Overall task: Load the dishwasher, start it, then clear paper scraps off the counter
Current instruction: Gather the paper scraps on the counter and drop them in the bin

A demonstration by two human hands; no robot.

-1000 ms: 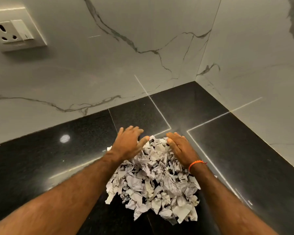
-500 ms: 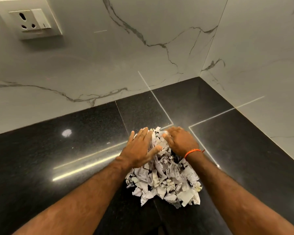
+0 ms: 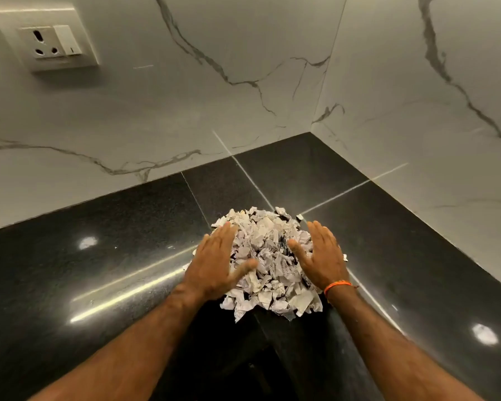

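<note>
Fingers straight, both hands (image 3: pixel 272 261) flank the paper scraps (image 3: pixel 269 256) on a black counter (image 3: pixel 113 270) cornered by marble walls (image 3: pixel 156 111).

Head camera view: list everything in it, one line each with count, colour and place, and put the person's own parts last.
paper scraps: one heaped pile, white with grey print, on the counter near the corner, between the two hands
stray scrap: one, white, just off the pile's far right edge
counter: one, glossy black stone with pale seams, across the lower frame
walls: two, white marble with grey veins, meeting in a corner behind the pile
socket plate: one, white, with a switch, on the left wall, top left
wrist band: one, orange, on the right wrist
left hand: one, fingers straight, flat against the pile's left side
right hand: one, fingers straight, against the pile's right side
</note>
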